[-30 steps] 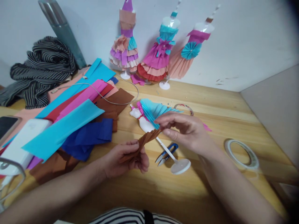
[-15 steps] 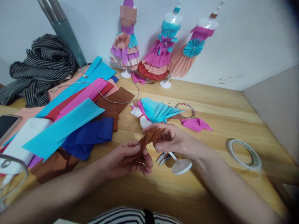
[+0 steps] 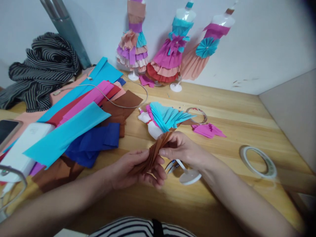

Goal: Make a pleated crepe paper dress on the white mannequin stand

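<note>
A pleated strip of brown crepe paper (image 3: 156,150) is held between my two hands above the table. My left hand (image 3: 138,166) grips its lower end, thumb on top and fingers underneath. Its upper end is pinched by my right hand (image 3: 179,146). Just beyond lies a small white dress form (image 3: 153,130) on its side, with pleated turquoise paper (image 3: 168,115) and magenta paper on it. Its white round base (image 3: 190,176) shows below my right hand, which hides part of the stand. Small thread snips (image 3: 171,166) lie partly hidden behind my hands.
Crepe paper sheets (image 3: 69,131) in several colours cover the left, with a white power bank (image 3: 27,148), phone (image 3: 8,131) and cable. Three dressed forms (image 3: 170,57) stand by the wall. Tape rolls (image 3: 258,162) and a magenta scrap (image 3: 208,130) lie right. A bottle (image 3: 71,36) stands beside striped cloth (image 3: 46,69).
My right hand has come closer to my left, and the brown strip between them is gathered more tightly. The view has shifted slightly.
</note>
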A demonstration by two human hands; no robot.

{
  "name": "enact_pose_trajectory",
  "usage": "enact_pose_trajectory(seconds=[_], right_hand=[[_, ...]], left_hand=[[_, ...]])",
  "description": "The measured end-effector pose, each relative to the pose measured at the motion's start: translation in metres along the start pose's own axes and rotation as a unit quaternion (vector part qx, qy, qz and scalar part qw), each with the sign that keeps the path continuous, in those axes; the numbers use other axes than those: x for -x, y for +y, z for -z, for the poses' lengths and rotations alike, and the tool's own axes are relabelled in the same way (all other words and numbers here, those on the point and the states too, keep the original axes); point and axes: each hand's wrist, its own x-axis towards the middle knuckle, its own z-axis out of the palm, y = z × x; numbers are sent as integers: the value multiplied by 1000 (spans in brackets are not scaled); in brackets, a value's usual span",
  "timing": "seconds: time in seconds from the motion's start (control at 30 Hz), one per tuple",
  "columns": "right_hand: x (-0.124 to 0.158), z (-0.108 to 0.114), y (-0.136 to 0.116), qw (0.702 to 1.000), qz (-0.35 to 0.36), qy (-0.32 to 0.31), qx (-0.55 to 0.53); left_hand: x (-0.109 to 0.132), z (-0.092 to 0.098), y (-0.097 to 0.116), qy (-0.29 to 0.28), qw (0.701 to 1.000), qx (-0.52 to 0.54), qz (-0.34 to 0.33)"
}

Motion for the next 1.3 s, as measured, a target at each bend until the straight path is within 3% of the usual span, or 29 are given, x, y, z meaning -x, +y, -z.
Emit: enact_pose_trajectory(seconds=[0.1, 0.27, 0.37, 0.6, 0.83, 1.3], right_hand=[[0, 1, 2, 1000, 2, -6, -6], [0, 2, 2, 999, 4, 39, 37], [-1, 1, 0, 1000, 13, -6, 19], [-3, -2, 0, 997, 12, -70, -32], [-2, -5, 1, 997, 0, -71, -3], [-3, -6, 6, 997, -9, -80, -11]], left_hand=[[1, -4, 4, 47, 998, -46, -13], [3, -9, 7, 123, 986, -101, -43], [3, -11, 7, 152, 980, -121, -48], [1, -12, 5, 136, 975, -168, -55], [1, -14, 2, 152, 962, -216, -65], [-1, -13, -2, 160, 962, -210, -74]])
